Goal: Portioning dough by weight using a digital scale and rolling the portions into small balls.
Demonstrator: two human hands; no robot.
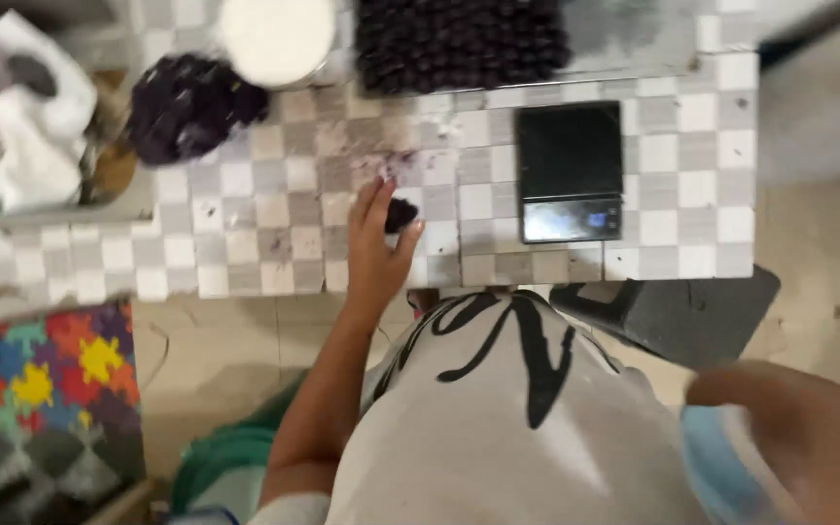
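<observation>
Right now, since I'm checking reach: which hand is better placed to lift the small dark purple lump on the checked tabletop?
Left, probably: the left hand touches the small dark purple lump; the right hand is blurred, off the table.

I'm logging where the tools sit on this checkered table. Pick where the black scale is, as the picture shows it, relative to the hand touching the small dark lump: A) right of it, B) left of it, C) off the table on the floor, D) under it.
A: the black scale lies on the checkered table to the picture's right of the left hand, which touches the small dark lump.
</observation>
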